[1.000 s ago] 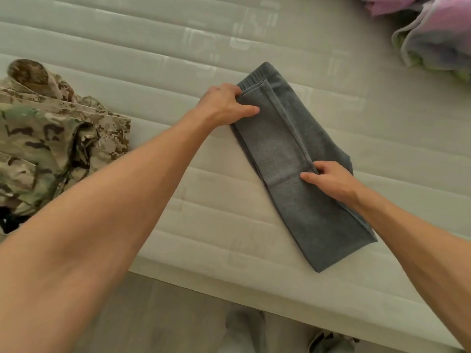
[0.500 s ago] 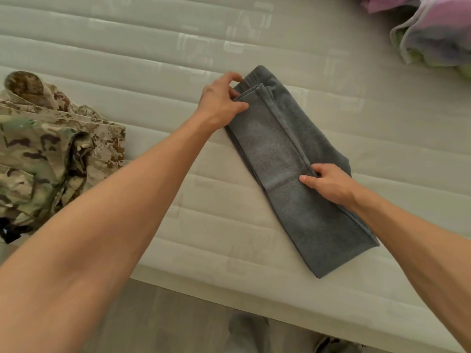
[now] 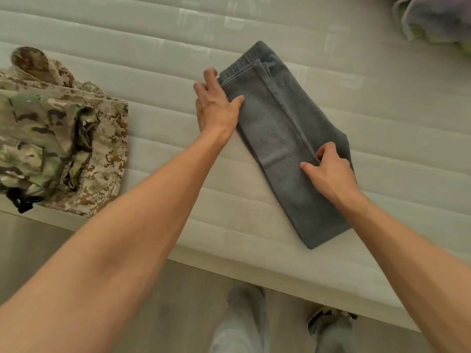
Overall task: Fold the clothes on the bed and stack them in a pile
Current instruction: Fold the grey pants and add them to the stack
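Pale quilted bedding covers the bed (image 3: 331, 103), whose near edge runs from nine o'clock down toward five o'clock, with grey flooring (image 3: 178, 314) below it. We see the grey trousers (image 3: 285, 138) folded into a long narrow strip just right of centre, lying on the bed and slanting from the waistband at twelve o'clock to the far end at about five o'clock. Our left hand (image 3: 216, 108) rests at the strip's left edge near the waistband, thumb laid flat on the cloth and fingers reaching along the edge; the fingers look fairly straight, though blur keeps us from saying whether they tuck under the fabric. Our right hand (image 3: 328, 171) sits on the middle of the strip, fingers curled and pinching the raised fold line that runs down the cloth. At nine o'clock, well apart from the trousers, lies a pile of camouflage clothes (image 3: 63, 138) on the bed. At one o'clock, in the far corner, sits a blurred heap of pale pink and green fabric (image 3: 438, 19). Our legs (image 3: 242, 324) show at six o'clock.
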